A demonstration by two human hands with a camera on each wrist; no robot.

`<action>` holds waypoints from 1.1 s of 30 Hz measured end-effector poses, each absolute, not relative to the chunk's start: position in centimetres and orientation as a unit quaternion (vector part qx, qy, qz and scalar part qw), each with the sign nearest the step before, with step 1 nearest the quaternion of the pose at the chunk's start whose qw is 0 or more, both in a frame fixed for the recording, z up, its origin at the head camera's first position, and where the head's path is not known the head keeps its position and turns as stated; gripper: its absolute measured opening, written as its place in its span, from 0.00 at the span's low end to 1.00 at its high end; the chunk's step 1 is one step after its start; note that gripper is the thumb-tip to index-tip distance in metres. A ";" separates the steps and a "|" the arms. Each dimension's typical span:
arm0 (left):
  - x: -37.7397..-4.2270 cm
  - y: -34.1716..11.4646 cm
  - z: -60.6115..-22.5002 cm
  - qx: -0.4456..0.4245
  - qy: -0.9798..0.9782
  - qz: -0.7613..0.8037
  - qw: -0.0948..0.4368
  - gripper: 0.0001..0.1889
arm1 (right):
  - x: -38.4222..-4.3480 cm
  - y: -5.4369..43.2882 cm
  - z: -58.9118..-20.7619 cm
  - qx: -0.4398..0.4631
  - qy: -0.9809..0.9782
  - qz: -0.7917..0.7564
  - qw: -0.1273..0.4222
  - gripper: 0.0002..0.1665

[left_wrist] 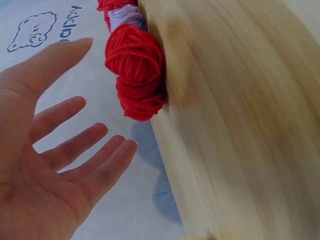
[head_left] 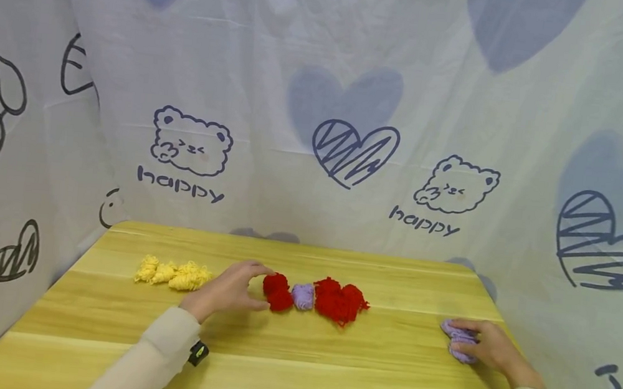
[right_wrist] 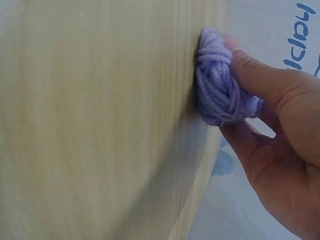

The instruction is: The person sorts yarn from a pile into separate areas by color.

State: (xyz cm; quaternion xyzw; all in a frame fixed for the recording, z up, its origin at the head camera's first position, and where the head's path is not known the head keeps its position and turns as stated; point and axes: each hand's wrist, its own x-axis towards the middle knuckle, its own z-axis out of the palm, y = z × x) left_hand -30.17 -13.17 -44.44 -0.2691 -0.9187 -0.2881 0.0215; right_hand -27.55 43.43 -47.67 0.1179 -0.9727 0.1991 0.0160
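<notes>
My left hand (head_left: 229, 291) is beside the left end of a row of yarn, its thumb and fingers spread apart with nothing between them. Nearest to it is a small red yarn bundle (head_left: 277, 292), also large in the left wrist view as a red yarn bundle (left_wrist: 135, 70). A lilac yarn ball (head_left: 303, 296) sits to its right, followed by a bigger red yarn bundle (head_left: 339, 300). At the table's right side my right hand (head_left: 491, 348) grips lilac yarn (head_left: 462, 342) between thumb and fingers; the right wrist view shows this lilac yarn (right_wrist: 217, 82) close against the tabletop.
Yellow yarn bundles (head_left: 173, 274) lie in a row left of my left hand. The wooden table (head_left: 295, 368) ends at a white cloth (head_left: 268, 178) printed with hearts and bears, which hangs behind it and along both sides.
</notes>
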 end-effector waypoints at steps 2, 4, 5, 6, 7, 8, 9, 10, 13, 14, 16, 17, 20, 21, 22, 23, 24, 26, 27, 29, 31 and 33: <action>-30.4 -12.8 -44.7 -0.264 -0.921 -0.288 0.016 0.35 | -27.5 43.3 -47.6 0.118 -0.973 0.199 0.015 0.30; -30.7 -12.4 -44.9 -0.260 -0.921 -0.288 0.012 0.36 | -27.5 43.3 -47.6 0.117 -0.973 0.199 0.017 0.29; -30.8 -12.2 -45.0 -0.259 -0.922 -0.288 0.011 0.37 | -27.4 43.3 -47.6 0.116 -0.973 0.198 0.019 0.29; -30.9 -11.9 -45.1 -0.260 -0.921 -0.289 0.011 0.37 | -27.4 43.3 -47.6 0.116 -0.973 0.197 0.019 0.29; -31.0 -11.7 -45.2 -0.261 -0.921 -0.289 0.011 0.38 | -27.4 43.3 -47.7 0.116 -0.973 0.196 0.020 0.29; -31.1 -11.5 -45.3 -0.260 -0.921 -0.289 0.009 0.38 | -27.4 43.3 -47.7 0.115 -0.974 0.196 0.021 0.29; -31.2 -11.3 -45.3 -0.261 -0.921 -0.290 0.006 0.39 | -27.4 43.3 -47.7 0.115 -0.973 0.197 0.021 0.29; -31.2 -11.1 -45.4 -0.261 -0.921 -0.290 0.005 0.39 | -27.4 43.3 -47.8 0.115 -0.974 0.197 0.021 0.29; -31.3 -10.6 -45.6 -0.252 -0.922 -0.294 -0.003 0.39 | -27.4 43.4 -47.8 0.115 -0.973 0.198 0.019 0.29; -31.4 -10.4 -45.7 -0.249 -0.923 -0.293 -0.004 0.39 | -27.5 43.4 -47.8 0.116 -0.973 0.197 0.020 0.29; -31.5 -10.2 -45.9 -0.244 -0.925 -0.290 -0.004 0.38 | -27.5 43.4 -47.9 0.115 -0.973 0.197 0.022 0.29; -31.5 -10.1 -46.0 -0.243 -0.926 -0.287 -0.003 0.38 | -27.5 43.4 -47.9 0.116 -0.973 0.196 0.022 0.29; -31.8 -9.9 -46.3 -0.242 -0.929 -0.281 0.000 0.36 | -27.6 43.4 -47.9 0.113 -0.974 0.196 0.022 0.29; -31.8 -9.9 -46.3 -0.242 -0.929 -0.281 -0.001 0.35 | -27.5 43.4 -47.9 0.111 -0.974 0.196 0.023 0.29; -31.9 -9.8 -46.4 -0.242 -0.929 -0.281 0.000 0.34 | -27.5 43.3 -47.9 0.110 -0.974 0.196 0.022 0.29; -31.9 -9.8 -46.4 -0.242 -0.929 -0.279 0.001 0.33 | -27.5 43.3 -47.8 0.109 -0.974 0.196 0.021 0.29; -32.0 -9.7 -46.4 -0.242 -0.929 -0.278 0.001 0.31 | -27.5 43.3 -47.8 0.107 -0.975 0.195 0.021 0.29; -32.0 -9.7 -46.5 -0.244 -0.930 -0.275 0.003 0.28 | -27.5 43.2 -47.7 0.105 -0.975 0.194 0.020 0.29; -32.0 -9.7 -46.5 -0.246 -0.930 -0.273 0.006 0.27 | -27.5 43.1 -47.6 0.105 -0.975 0.194 0.019 0.29; -32.0 -9.6 -46.5 -0.248 -0.930 -0.270 0.009 0.24 | -27.5 43.1 -47.6 0.104 -0.975 0.194 0.016 0.30; -32.0 -9.6 -46.5 -0.250 -0.931 -0.267 0.012 0.22 | -27.4 43.1 -47.5 0.105 -0.975 0.194 0.016 0.29; -32.1 -9.6 -46.6 -0.252 -0.931 -0.265 0.015 0.21 | -27.4 43.0 -47.6 0.105 -0.975 0.194 0.016 0.29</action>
